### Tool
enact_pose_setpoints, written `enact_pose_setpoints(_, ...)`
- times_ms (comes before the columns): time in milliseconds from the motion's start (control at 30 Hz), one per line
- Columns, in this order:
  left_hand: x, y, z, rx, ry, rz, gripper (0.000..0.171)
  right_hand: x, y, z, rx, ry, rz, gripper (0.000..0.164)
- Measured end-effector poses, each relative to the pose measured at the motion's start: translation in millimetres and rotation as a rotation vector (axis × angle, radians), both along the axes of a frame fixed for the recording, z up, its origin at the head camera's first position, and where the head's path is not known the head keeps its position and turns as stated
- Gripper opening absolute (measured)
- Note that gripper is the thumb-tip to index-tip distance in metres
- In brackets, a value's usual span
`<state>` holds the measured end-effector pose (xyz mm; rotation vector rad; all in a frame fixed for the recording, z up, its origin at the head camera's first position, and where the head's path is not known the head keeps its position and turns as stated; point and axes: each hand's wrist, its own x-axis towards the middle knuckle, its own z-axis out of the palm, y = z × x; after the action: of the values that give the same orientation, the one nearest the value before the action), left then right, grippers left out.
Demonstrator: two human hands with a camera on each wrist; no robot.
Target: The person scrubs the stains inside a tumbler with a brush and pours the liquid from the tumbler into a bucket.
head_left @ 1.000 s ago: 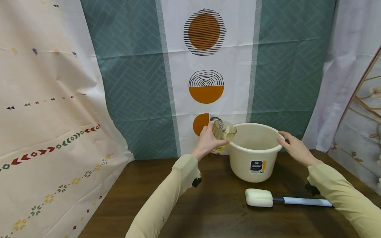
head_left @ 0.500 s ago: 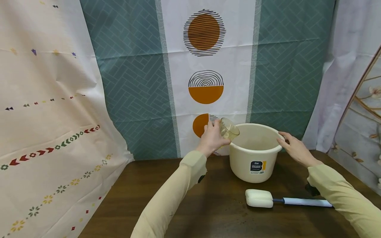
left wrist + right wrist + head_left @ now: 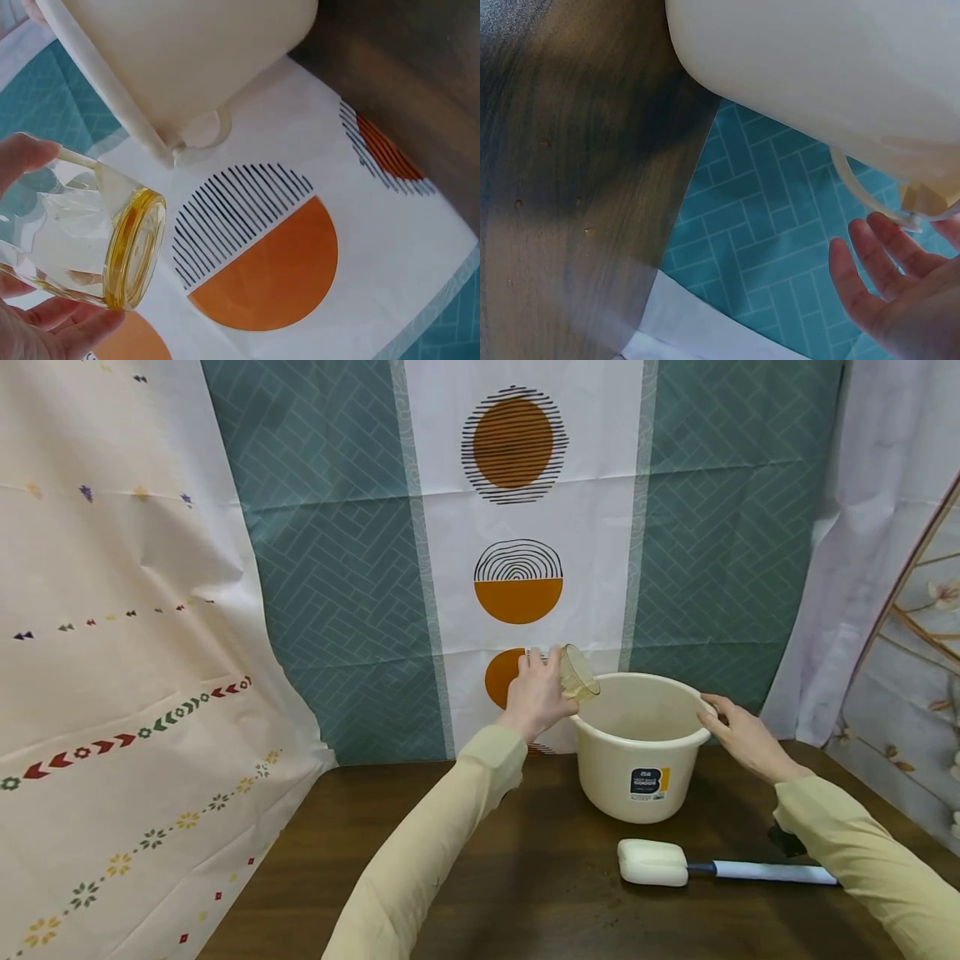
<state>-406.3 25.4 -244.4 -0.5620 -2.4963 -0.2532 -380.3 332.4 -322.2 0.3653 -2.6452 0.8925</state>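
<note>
My left hand (image 3: 536,693) grips a clear yellowish drinking glass (image 3: 577,674), tipped with its mouth toward the cream plastic bucket (image 3: 636,777) at the bucket's left rim. In the left wrist view the thick amber base of the glass (image 3: 135,247) points away from the palm, with fingers and thumb around its sides. At the bucket's right rim is my right hand (image 3: 742,739), its thumb and fingers holding the edge. Up close in the right wrist view, the fingers (image 3: 885,259) spread beside a loop handle (image 3: 862,191); the thumb is mostly cut off.
In front of the bucket, a sponge cup brush (image 3: 652,862) with a pale blue handle lies on the dark wooden table (image 3: 420,852), partly behind the right forearm. Small drops (image 3: 589,231) dot the wood. A patterned curtain (image 3: 337,568) hangs behind the table.
My left hand has moved a little right and up, tilting the glass from nearly upright to steeply tipped toward the bucket. The right hand stays at the rim.
</note>
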Motion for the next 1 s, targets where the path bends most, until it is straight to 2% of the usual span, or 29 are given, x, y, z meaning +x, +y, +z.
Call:
enact_pose_setpoints(167, -1.9, 3, 5.2, -0.08, 0.059, 0.007, 0.079, 0.8, 0, 0.9, -0.001, 0.0, 0.005, 0.066)
enact_pose_setpoints(367, -1.3, 5, 8.7, -0.194, 0.124, 0.049, 0.081, 0.3, -1, 0.5, 0.001, 0.004, 0.016, 0.063)
enact_pose_setpoints(767, -3.8, 16, 12.3, -0.331, 0.179, 0.09, 0.082, -2.5, 2, -2.9, 0.005, 0.013, -0.015, 0.067)
enact_pose_setpoints(900, -5.5, 22, 12.4, -0.399, 0.252, 0.09, 0.074, -1.2, 0, -2.1, 0.008, 0.001, -0.007, 0.067)
enact_pose_setpoints(1000, -6.0, 25, 12.3, -0.459, 0.333, 0.081, 0.066, -2.1, 0, -2.0, 0.008, 0.002, -0.004, 0.066)
